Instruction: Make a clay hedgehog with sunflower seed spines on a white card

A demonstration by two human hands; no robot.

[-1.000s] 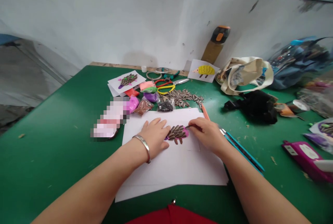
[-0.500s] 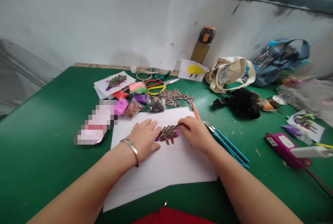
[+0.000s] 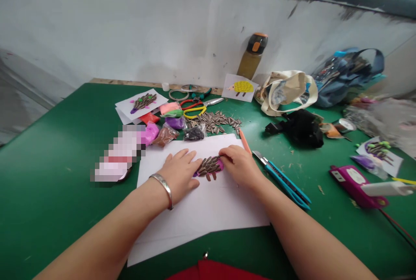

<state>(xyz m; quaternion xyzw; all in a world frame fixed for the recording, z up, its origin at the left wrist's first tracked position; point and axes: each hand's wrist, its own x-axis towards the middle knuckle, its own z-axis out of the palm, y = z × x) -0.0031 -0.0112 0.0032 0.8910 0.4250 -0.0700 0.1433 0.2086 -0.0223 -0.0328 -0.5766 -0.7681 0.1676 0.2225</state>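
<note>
A purple clay hedgehog (image 3: pixel 209 166) covered with sunflower seeds lies on white paper (image 3: pixel 208 210) on the green table (image 3: pixel 58 150). My left hand (image 3: pixel 180 174), with a silver bangle on the wrist, rests flat on the paper, fingers spread, its fingertips touching the hedgehog's left side. My right hand (image 3: pixel 240 165) has its fingers pinched together against the hedgehog's right end, pressing a seed into the clay. The seed itself is mostly hidden by the fingertips.
Behind the paper lie a pile of sunflower seeds (image 3: pixel 216 122), small clay bags (image 3: pixel 165 132), scissors (image 3: pixel 195 109) and finished hedgehog cards (image 3: pixel 241 87). An orange pencil (image 3: pixel 244 139) and a blue knife (image 3: pixel 282 180) lie to the right. A bottle (image 3: pixel 253 54), bags (image 3: pixel 287 89) and a purple device (image 3: pixel 357 180) stand further off.
My right hand has brought the pinched seed leftwards onto the hedgehog's right end. My left hand has stayed flat. The view has shifted slightly to the right.
</note>
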